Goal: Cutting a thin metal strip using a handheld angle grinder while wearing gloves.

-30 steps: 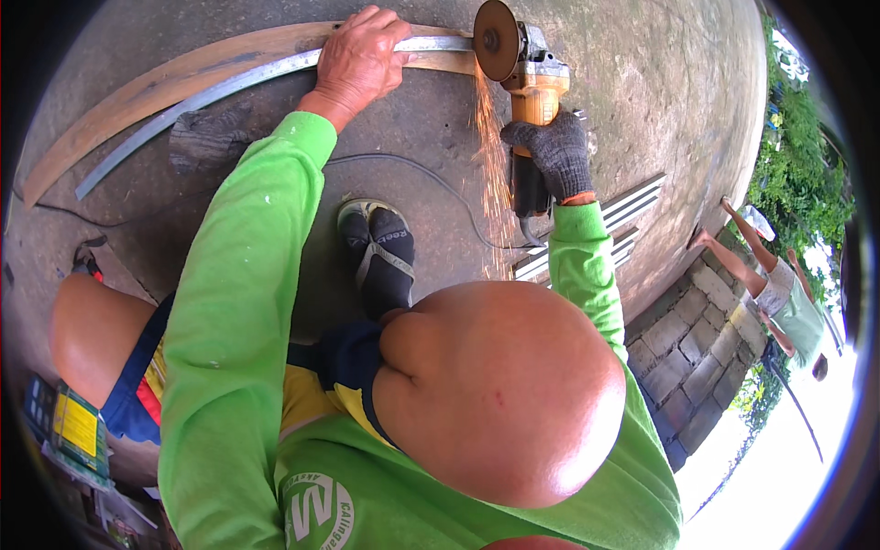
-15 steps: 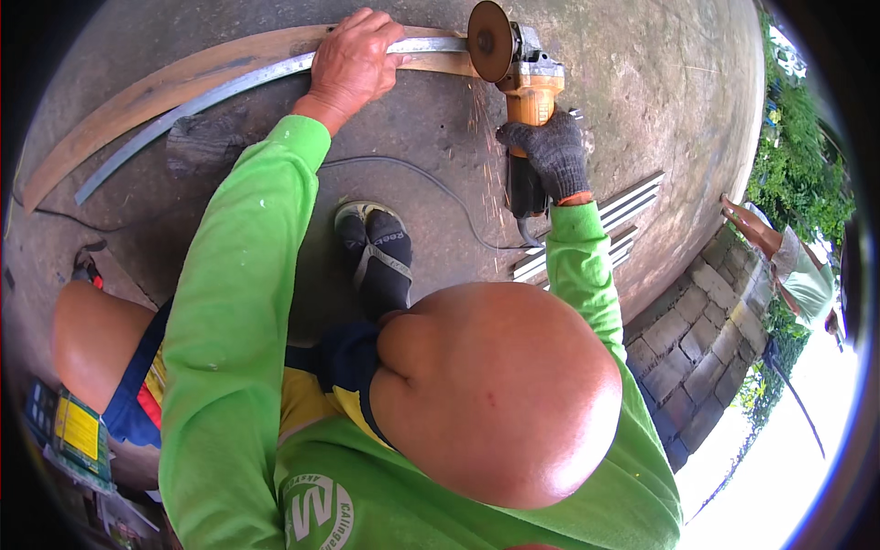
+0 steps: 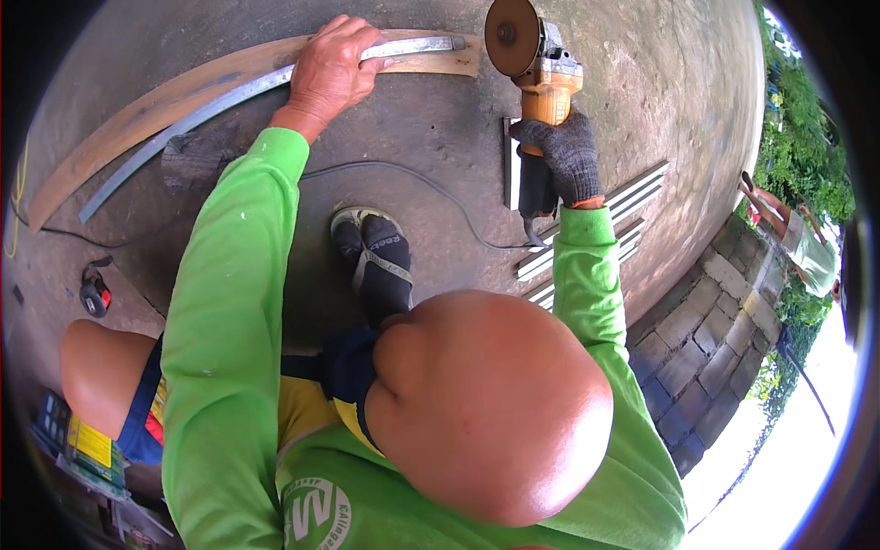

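Observation:
My bare left hand (image 3: 336, 73) is wrapped round a long galvanized metal tube (image 3: 220, 99), which lies over a wooden plank (image 3: 128, 126) on the ground. The tube's cut end shows just short of the plank's right end. In a dark knitted glove, my right hand (image 3: 565, 158) grips an angle grinder (image 3: 550, 96) by its body. The grinder has a yellow and black body, a grey metal head and a brown disc (image 3: 511, 37). Its disc is apart from the tube, to the right of the tube's end.
Several cut metal tube pieces (image 3: 632, 197) lie on the concrete by my right forearm. The grinder's cord (image 3: 412, 171) crosses the ground ahead of my foot. A tape measure (image 3: 94, 290) lies at left. Concrete blocks (image 3: 701, 348) are stacked at right, with another person (image 3: 807, 252) beyond.
My right hand has moved the grinder rightward, away from the tube. The sparks are gone. A short tube piece now shows on the ground beside the grinder. My left hand has shifted slightly left.

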The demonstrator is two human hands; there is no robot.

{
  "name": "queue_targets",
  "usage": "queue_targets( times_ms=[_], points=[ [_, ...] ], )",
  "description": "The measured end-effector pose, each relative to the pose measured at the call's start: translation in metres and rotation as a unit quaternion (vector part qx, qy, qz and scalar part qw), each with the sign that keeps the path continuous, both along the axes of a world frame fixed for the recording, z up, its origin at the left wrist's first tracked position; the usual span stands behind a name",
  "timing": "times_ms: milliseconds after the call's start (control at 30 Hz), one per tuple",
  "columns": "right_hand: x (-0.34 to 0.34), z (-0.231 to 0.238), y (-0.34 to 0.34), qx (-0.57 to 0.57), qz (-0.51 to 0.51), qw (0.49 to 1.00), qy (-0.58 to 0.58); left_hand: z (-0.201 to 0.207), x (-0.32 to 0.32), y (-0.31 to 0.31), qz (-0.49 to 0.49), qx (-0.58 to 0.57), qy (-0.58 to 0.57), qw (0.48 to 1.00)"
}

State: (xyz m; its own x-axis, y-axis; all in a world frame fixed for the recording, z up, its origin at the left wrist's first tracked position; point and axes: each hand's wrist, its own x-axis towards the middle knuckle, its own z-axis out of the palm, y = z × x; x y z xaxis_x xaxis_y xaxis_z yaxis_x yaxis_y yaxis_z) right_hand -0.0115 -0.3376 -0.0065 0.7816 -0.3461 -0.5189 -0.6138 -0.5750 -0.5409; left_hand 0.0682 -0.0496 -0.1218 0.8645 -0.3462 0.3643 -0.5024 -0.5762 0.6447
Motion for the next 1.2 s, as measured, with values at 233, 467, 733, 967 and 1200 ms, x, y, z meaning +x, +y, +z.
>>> queue_targets(
  times_ms=[233, 467, 733, 967, 1200],
  points=[
    [-0.034, 0.014, -0.027, 0.115, -0.086, 0.989, -0.026, 0.011, 0.010, 0.005, -0.027, 0.020, 0.092, 0.995],
    [-0.059, 0.027, -0.030, 0.201, -0.148, 0.966, -0.070, 0.016, 0.003, 0.022, -0.059, 0.059, 0.118, 0.989],
    [-0.068, 0.002, -0.033, 0.485, -0.320, 0.803, -0.129, 0.023, -0.045, 0.015, 0.018, 0.090, -0.026, 0.995],
    [-0.047, 0.002, -0.028, 0.569, -0.298, 0.735, -0.218, 0.042, -0.121, -0.033, -0.043, -0.141, 0.242, 0.959],
    [-0.038, -0.010, -0.030, 0.572, -0.328, 0.709, -0.250, 0.077, -0.174, -0.088, -0.147, -0.343, 0.445, 0.814]
  ],
)
